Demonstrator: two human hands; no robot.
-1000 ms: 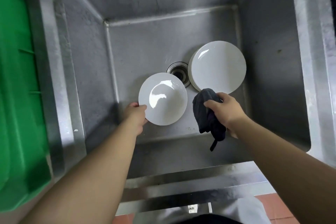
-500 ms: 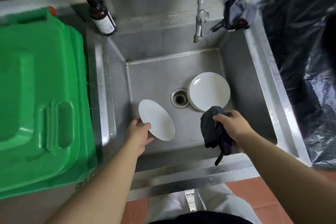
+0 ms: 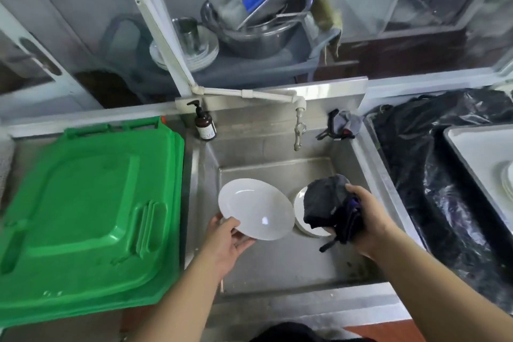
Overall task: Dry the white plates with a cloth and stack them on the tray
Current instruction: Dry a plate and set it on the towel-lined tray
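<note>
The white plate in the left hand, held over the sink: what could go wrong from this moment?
1. The left hand grips the white plate only at its near rim, tilted; it may slip and hit the steel sink.
2. A fall could chip the stacked plates lying below.
3. The right hand holds the dark cloth bunched, so wiping may leave wet spots.

The plate (image 3: pixel 256 209) held over the grey steel sink (image 3: pixel 277 264) is plain white, and the bunched cloth (image 3: pixel 327 207) beside it is dark navy with a purple fold. A bright green bin lid (image 3: pixel 86 211) lies at the left, a brown pump bottle (image 3: pixel 205 126) stands behind, and glossy black plastic sheeting (image 3: pixel 433 175) surrounds a white tray (image 3: pixel 472 153).
</note>
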